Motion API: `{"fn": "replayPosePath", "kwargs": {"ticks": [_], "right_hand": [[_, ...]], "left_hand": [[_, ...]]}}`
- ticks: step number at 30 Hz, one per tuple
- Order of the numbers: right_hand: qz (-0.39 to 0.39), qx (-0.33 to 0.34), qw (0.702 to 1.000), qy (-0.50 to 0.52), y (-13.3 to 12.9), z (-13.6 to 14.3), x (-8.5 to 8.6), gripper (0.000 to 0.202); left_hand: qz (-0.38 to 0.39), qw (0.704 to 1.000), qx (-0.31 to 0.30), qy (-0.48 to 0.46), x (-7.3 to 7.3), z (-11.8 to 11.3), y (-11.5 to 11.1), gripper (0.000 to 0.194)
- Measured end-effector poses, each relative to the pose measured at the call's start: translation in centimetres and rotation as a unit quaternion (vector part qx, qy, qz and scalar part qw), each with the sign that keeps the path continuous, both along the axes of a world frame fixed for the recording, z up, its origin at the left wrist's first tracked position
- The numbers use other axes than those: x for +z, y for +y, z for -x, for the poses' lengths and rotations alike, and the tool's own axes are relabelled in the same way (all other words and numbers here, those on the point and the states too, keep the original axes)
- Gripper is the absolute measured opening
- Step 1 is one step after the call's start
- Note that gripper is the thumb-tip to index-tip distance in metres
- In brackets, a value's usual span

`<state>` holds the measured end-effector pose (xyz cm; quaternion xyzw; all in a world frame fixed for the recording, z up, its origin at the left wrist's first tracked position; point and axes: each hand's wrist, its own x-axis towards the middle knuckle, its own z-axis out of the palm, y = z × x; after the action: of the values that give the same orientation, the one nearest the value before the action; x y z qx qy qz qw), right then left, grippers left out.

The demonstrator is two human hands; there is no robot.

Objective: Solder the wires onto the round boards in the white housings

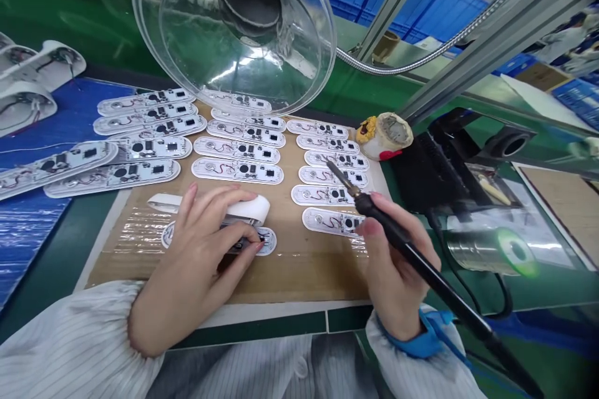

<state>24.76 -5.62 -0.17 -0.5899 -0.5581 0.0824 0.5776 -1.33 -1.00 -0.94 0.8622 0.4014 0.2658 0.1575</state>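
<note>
Your left hand holds white cover by mid-frame board; right hand grips soldering iron. Looks part-done; remainder unclear.

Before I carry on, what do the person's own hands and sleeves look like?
Both the left hand and the right hand are bare, without gloves. The left sleeve and right sleeve are pale with thin stripes, and the left one gathers at the wrist. A blue wristband circles the right wrist, with a blue cord trailing from it.
</note>
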Motion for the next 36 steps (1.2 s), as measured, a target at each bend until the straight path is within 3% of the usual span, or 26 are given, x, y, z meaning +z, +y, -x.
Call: {"fn": "replayPosePath", "kwargs": {"ticks": [2, 5, 12, 20, 28, 36], "right_hand": [[-0.006, 0.001, 0.999, 0.041, 0.0, -0.4, -0.5, 0.013], [0.018, 0.090, 0.991, 0.093, -0.2, -0.1, -1.2, 0.021], [0.054, 0.191, 0.980, 0.030, -0.1, 0.5, -0.9, 0.013], [0.038, 0.214, 0.976, -0.001, 0.1, 0.4, -0.7, 0.016], [0.001, 0.129, 0.984, 0.125, -0.3, 0.6, -0.7, 0.020], [0.035, 0.176, 0.983, 0.028, -0.4, 0.4, -1.1, 0.018]], "left_hand": [[0.004, 1.000, 0.002, -0.006, -0.1, -0.2, 0.0, 0.014], [0.004, 1.000, 0.008, -0.013, -0.2, -0.3, 0.0, 0.012], [-0.003, 1.000, 0.024, -0.013, -0.2, -0.6, -0.2, 0.011], [-0.004, 0.999, 0.035, -0.013, 0.0, -0.9, -0.2, 0.012], [0.002, 0.999, 0.013, -0.038, 0.0, -0.3, 0.0, 0.012], [0.002, 1.000, -0.014, -0.023, 0.0, 0.3, -0.1, 0.017]]}}
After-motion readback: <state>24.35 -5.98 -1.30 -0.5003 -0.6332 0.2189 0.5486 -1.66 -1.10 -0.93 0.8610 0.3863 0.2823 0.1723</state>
